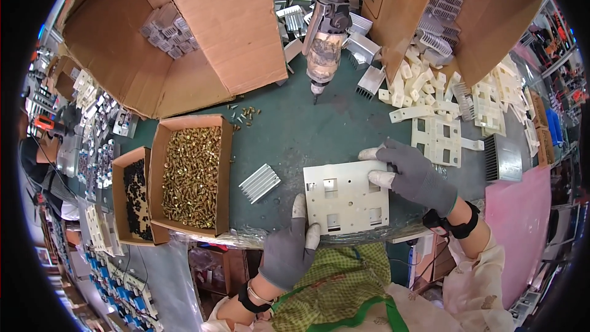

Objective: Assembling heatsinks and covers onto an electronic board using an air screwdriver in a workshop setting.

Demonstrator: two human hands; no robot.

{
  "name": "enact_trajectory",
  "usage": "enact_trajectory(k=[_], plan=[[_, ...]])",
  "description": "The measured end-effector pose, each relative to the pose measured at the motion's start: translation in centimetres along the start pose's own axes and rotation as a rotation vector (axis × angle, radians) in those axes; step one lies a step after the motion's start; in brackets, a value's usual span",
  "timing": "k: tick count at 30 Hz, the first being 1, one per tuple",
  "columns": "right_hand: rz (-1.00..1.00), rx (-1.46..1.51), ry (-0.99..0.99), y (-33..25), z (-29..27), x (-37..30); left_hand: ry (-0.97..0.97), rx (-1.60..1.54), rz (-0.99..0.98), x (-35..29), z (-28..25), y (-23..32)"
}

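A cream plastic plate [349, 212] with square openings and small holes lies at the table's front edge, between my two gloved hands. My left hand [289, 249] pinches its lower left edge between thumb and fingers. At the upper right corner, my right hand [412, 172] grips the plate with thumb and fingertips. To the left of the plate a small finned aluminium heat sink [259, 183] rests on the green tabletop. A power screwdriver [326, 49] hangs bit-down over the table beyond the plate.
A cardboard box of brass-coloured screws [190, 178] and a box of small black parts [136, 200] stand left. Large cartons [227, 25] with heat sinks are at the back. White plastic brackets [424, 89], similar plates [437, 138] and a dark heat sink [503, 159] lie right.
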State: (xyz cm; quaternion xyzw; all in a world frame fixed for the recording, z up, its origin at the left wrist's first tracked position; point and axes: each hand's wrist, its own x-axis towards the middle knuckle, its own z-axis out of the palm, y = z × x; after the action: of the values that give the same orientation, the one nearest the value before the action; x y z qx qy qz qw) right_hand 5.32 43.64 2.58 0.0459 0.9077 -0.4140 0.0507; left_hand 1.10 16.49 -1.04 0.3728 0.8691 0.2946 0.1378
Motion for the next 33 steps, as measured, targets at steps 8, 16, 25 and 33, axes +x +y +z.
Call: enact_trajectory(k=[8, 16, 25, 33], plan=[[-0.043, -0.097, 0.072, 0.9, 0.9, 0.0, 0.014, -0.011, 0.000, 0.9, 0.6, -0.9], [-0.147, -0.209, 0.157, 0.9, 1.4, 0.3, 0.035, 0.008, 0.001, 1.1, 0.4, -1.0], [-0.084, -0.520, -0.092, 1.3, -1.4, -4.4, 0.085, 0.162, 0.193, 5.4, -1.6, 2.1], [-0.131, -0.399, 0.117, 2.8, 2.7, -5.1, -0.140, 0.506, -0.006, 8.2, 1.1, 5.2]])
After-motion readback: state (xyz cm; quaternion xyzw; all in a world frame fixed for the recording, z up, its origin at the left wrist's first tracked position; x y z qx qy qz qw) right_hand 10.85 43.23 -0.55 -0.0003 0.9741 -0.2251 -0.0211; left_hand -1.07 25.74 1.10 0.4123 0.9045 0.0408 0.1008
